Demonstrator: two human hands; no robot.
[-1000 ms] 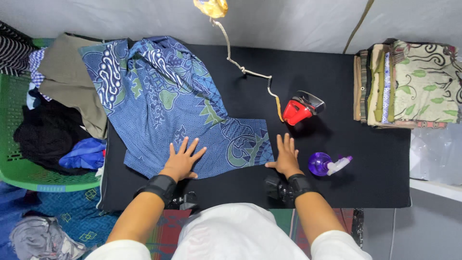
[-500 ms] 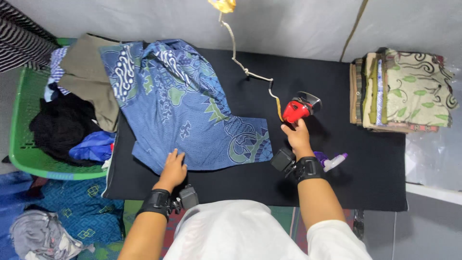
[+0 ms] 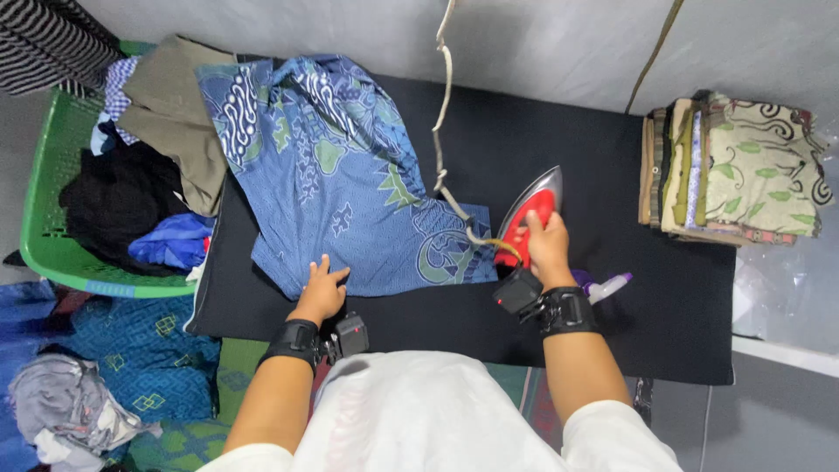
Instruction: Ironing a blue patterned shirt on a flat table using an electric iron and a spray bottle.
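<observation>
A red electric iron (image 3: 529, 218) stands at three o'clock of a blue batik shirt (image 3: 350, 175) spread on the black ironing table (image 3: 542, 131). The right hand (image 3: 549, 246) is wrapped around the iron's handle; the left hand (image 3: 322, 293) presses flat, fingers spread, on the shirt's hem. Judged step: starting ironing; the next move calls for sliding the iron towards nine o'clock onto the cloth.

A second ago both hands lay flat on the blue cloth (image 3: 350, 192), fingers spread, at its near edge. Half a second ago the right hand (image 3: 549, 249) had left the cloth and reached the red iron (image 3: 529, 218), which stood on the black table (image 3: 559, 140) just beyond the cloth's corner. Now that hand grips the iron's handle, and the iron sits tilted at the cloth's right edge. The left hand (image 3: 322, 293) has drawn back to the cloth's near hem, its fingers curled on it.
</observation>
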